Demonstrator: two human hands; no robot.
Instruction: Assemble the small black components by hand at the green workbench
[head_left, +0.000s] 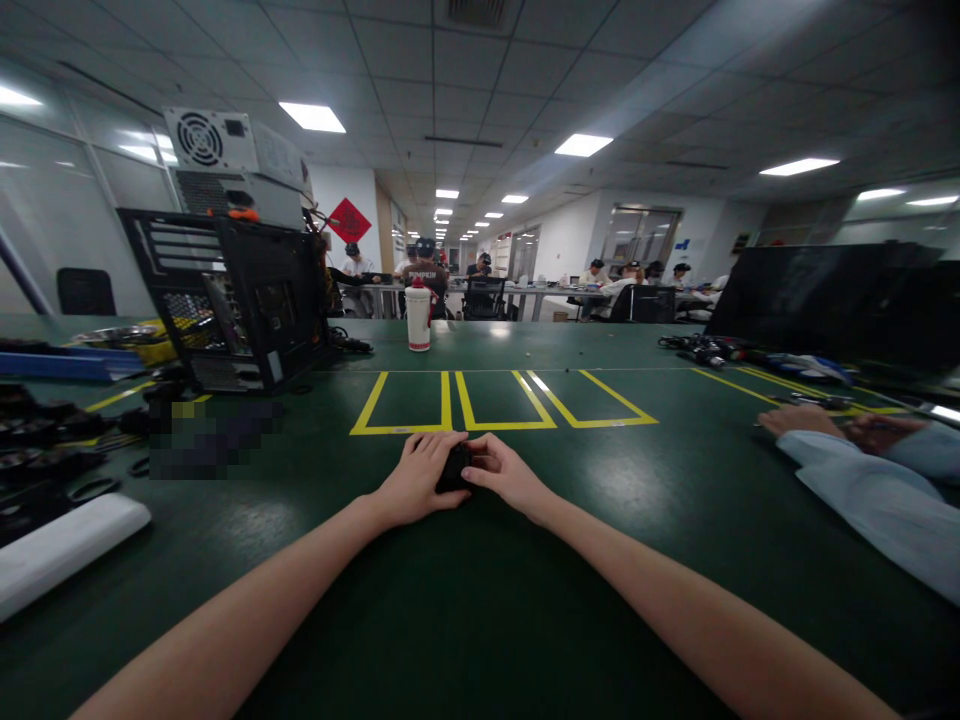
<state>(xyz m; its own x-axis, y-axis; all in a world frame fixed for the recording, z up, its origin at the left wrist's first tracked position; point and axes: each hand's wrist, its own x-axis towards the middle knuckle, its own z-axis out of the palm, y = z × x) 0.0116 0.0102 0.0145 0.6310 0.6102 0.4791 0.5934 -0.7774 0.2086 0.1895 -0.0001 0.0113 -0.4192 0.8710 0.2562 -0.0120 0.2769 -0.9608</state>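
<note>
Between my two hands is a small black object [453, 468], low on the green table. Its kind is hard to make out because fingers cover much of it. My left hand [414, 478] curls round it from the left, fingers over the top and thumb along the near side. From the right, my right hand [511, 476] closes thumb and fingertips against its edge. Just beyond the hands, yellow tape outlines [401, 430] mark the tabletop.
At left stand a black computer case [262, 300] with power supplies [217, 140] on top, and a white bar [71, 545]. A white bottle [418, 318] stands farther back. Black monitors [810, 300] and a co-worker's hands [806, 420] are at right.
</note>
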